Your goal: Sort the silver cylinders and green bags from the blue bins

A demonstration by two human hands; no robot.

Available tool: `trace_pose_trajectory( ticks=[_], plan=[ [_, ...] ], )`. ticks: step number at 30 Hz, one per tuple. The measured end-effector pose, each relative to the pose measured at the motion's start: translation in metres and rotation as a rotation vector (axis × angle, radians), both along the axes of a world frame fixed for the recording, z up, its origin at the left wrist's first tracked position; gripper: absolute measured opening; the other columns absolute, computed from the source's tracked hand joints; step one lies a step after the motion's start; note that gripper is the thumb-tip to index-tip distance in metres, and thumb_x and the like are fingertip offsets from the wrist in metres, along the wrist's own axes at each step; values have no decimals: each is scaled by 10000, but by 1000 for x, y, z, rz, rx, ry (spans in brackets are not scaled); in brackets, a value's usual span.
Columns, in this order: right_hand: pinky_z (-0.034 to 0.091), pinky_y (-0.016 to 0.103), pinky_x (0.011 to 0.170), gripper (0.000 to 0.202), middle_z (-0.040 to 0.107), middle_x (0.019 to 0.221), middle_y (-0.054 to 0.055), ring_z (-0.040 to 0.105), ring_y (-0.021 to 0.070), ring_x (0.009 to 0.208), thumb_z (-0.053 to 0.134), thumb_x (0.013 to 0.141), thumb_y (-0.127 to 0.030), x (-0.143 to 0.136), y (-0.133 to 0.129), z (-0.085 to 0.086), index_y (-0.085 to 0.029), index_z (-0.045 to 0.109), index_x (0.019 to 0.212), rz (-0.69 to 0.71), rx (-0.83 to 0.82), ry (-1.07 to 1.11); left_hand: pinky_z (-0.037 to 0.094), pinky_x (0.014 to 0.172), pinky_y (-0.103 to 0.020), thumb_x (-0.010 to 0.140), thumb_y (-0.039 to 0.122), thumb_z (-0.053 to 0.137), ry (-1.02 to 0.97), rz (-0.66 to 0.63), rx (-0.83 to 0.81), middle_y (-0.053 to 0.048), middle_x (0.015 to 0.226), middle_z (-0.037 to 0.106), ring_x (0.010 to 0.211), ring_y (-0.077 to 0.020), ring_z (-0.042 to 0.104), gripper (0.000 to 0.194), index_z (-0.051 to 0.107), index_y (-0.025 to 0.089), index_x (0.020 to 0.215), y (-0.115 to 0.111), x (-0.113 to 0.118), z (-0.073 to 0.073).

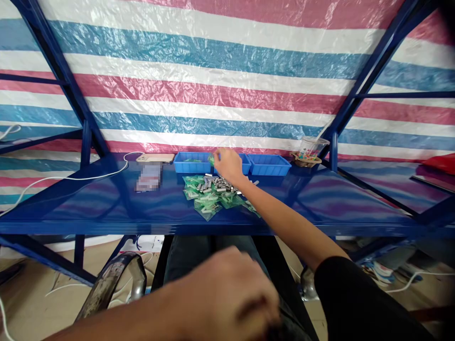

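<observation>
Over the middle blue bin (pixel 246 164), my right hand (pixel 229 166) pinches a small green plastic packet (pixel 212 160). Just below this hand lie loose silver metal cylinders (pixel 223 184) and a heap of green plastic packets (pixel 208 204), some with pale pieces showing through. Inside the left blue bin (pixel 192 166) some green shows. The right blue bin (pixel 270 166) stands beside the middle one. My left hand (pixel 234 293) is close to the camera above my lap, blurred, with its fingers curled in; whatever it may hold is hidden.
A phone (pixel 155 157) with a white cable lies at the back left, behind a pixelated patch (pixel 149 177). A clear plastic cup (pixel 312 148) stands in a brown holder at the back right. Blue metal posts (pixel 334 152) frame the blue table (pixel 106 203). Striped sheeting (pixel 213 71) hangs behind.
</observation>
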State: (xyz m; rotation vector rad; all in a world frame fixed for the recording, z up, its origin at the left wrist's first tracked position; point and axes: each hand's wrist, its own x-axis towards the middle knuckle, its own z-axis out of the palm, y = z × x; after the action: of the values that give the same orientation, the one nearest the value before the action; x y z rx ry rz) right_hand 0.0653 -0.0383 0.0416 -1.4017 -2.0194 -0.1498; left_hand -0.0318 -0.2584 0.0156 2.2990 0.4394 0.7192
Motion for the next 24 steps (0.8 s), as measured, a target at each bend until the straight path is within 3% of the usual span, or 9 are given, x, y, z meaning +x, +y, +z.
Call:
trace_pose_trajectory(
  ticks=[2,3,6,8,11,15,19,22,24],
  plan=[
    [452,342,710,341,674,866,135,623,243,837,324,929,-253,12,-16,8,-108,632,925,-23,0,81,445,673,-302,874,308,521,-176,323,-208,-24,737,629,687,-147,568,157,618,210,799,30,-11,-5],
    [456,320,663,343,673,799,105,630,218,759,323,933,-278,20,-28,8,-119,625,902,-11,3,114,440,661,-280,878,358,518,-268,384,-375,-19,730,621,681,-136,566,203,622,193,821,43,-16,-7],
    [468,270,595,261,657,664,27,625,161,618,411,915,-328,47,-80,-4,-167,602,839,229,-3,393,442,643,-253,885,512,446,-533,415,-874,-25,727,625,665,-123,579,402,638,159,905,66,-25,-12],
    [485,267,653,179,691,751,34,653,161,703,475,888,-257,63,-115,-22,-186,607,790,318,65,454,447,659,-248,868,537,469,-590,395,-1036,-41,766,646,691,-125,594,430,639,149,945,69,-22,-15],
    [505,269,684,109,723,830,41,678,169,756,537,846,-172,78,-150,-46,-203,638,870,454,154,357,434,665,-225,815,456,612,-550,427,-950,-28,764,638,709,-111,583,317,626,143,862,60,-14,-19],
    [501,288,735,149,721,888,54,672,180,819,556,829,-162,77,-161,-56,-209,656,928,572,101,376,395,577,-199,784,366,665,-514,569,-661,38,649,549,597,-77,505,230,588,158,843,52,-9,-19],
    [453,288,684,206,678,833,52,613,166,761,534,861,-342,69,-158,-51,-201,673,918,505,-338,612,410,561,-207,786,318,650,-555,669,-487,55,613,547,557,-81,505,205,564,174,904,56,-13,-18],
    [407,271,587,412,621,680,33,563,142,629,440,859,-535,64,-161,-46,-176,641,853,597,-775,1014,421,558,-213,792,294,637,-558,581,-449,48,603,567,548,-88,519,162,578,180,890,60,-16,-23],
    [388,262,568,426,610,627,26,551,131,581,446,835,-561,62,-166,-44,-167,607,815,671,-947,1202,428,565,-213,778,280,650,-568,517,-412,33,644,589,567,-91,534,132,597,178,843,62,-17,-27]
  ],
)
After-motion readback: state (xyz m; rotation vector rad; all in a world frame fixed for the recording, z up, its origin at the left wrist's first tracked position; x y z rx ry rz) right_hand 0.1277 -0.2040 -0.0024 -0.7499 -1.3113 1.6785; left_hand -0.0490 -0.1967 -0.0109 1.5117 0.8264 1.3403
